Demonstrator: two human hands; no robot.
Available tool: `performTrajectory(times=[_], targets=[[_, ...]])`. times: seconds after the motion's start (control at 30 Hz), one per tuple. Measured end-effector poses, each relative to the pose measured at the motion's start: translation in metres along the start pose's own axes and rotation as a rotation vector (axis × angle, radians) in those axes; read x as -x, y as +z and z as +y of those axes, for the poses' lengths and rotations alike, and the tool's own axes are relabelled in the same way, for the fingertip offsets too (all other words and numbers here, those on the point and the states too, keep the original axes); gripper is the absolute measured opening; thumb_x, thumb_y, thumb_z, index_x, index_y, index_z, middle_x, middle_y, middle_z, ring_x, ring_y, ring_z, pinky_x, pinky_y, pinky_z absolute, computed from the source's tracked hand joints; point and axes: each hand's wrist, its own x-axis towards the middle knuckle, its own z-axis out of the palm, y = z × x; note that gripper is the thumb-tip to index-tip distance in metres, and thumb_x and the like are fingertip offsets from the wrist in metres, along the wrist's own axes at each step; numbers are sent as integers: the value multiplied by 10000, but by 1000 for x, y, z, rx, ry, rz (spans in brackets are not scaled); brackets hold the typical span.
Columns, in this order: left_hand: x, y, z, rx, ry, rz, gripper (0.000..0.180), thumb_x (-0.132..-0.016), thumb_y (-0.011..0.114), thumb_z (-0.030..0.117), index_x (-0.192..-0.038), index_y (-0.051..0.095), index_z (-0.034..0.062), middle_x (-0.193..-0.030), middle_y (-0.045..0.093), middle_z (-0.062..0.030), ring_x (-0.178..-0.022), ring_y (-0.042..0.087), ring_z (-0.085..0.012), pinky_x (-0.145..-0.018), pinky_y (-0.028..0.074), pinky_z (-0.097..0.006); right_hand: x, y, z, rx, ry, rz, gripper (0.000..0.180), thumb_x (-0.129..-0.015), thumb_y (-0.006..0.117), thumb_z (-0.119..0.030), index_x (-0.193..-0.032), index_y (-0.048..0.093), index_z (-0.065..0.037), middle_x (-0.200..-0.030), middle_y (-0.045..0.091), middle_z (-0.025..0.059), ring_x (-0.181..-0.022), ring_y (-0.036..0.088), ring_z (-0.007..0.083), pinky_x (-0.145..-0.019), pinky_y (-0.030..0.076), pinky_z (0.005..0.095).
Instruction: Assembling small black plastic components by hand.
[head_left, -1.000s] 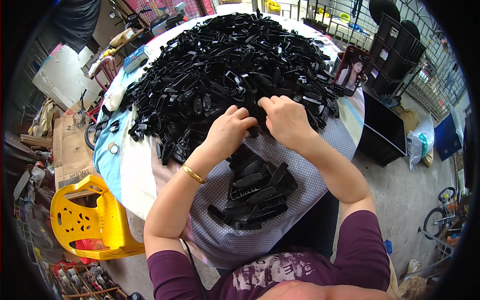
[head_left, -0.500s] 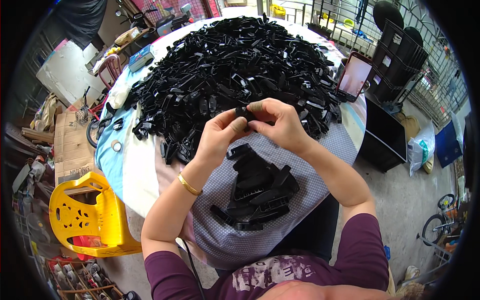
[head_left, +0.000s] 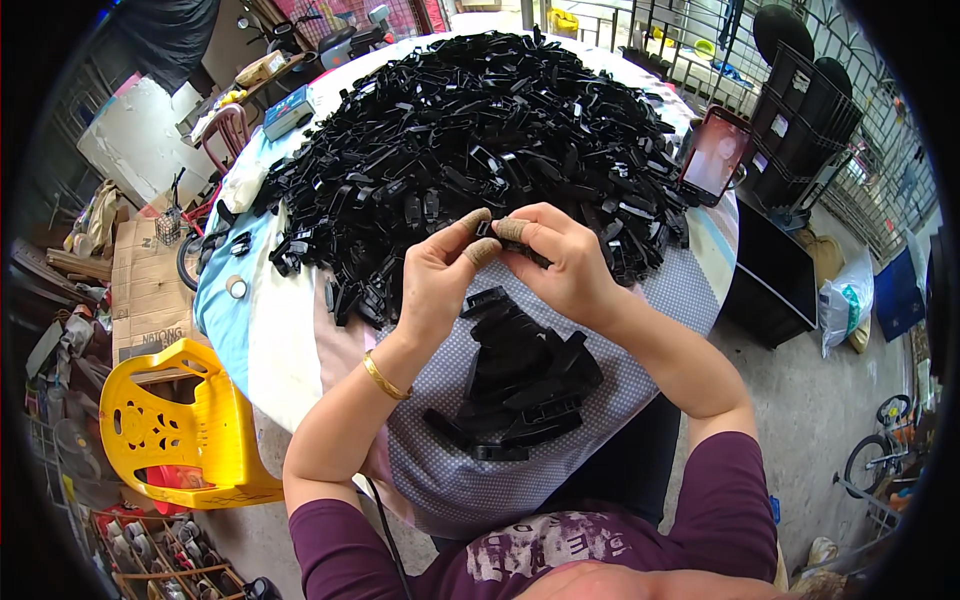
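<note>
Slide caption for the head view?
Left hand and right hand pinch a black part near a large heap of black pieces on a cloth-covered table.

Big black heap [head_left: 500,130] bars far side; small black pile [head_left: 530,370] blocks near middle; bare cloth [head_left: 282,345] passable at left.

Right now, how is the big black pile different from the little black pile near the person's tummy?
The big pile spreads wide over the far part of the tablecloth; the little pile covers a small patch nearer. The big pile heaps up in a mound of very many pieces; the little pile lies low, with far fewer. Both are made of shiny black pieces.
</note>
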Motion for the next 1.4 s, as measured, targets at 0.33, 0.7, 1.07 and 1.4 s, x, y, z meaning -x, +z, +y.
performTrajectory(times=[0.33, 0.7, 1.07, 1.4], targets=[[-4, -7, 6, 210, -17, -104, 246, -885, 531, 2, -1122, 593, -26, -1003, 644, -84, -922, 591, -125, -864, 460, -245, 3, 2, 11, -138, 372, -198, 280, -794, 702, -171, -982, 601, 11, -753, 597, 37, -628, 522, 85, -570, 441, 218], [-3, -9, 16, 6, 74, -149, 241, -875, 540, 0, -1108, 601, -12, -968, 650, -76, -887, 590, -117, -830, 462, -236, -3, -2, 5, 58, 147, -199, 287, -754, 714, -227, -964, 662, -39, -755, 637, 136, -646, 625, 259, -566, 476, 315], [5, 11, 23, -876, 269, -746, 242, -718, 710, 156, -944, 677, 74, -804, 629, -82, -801, 556, -249, -742, 462, -344, -2, -38, 27, 821, 269, -420, 291, -712, 694, -362, -719, 654, -74, -755, 620, 93, -726, 622, 268, -647, 492, 361], [-29, 37, -22, -1219, 557, -551, 262, -661, 682, 67, -922, 656, 74, -928, 599, -37, -876, 528, -229, -761, 485, -330, -9, -42, 55, 314, 460, -67, 217, -687, 675, -246, -720, 665, -32, -751, 621, 133, -690, 613, 271, -626, 485, 350]])
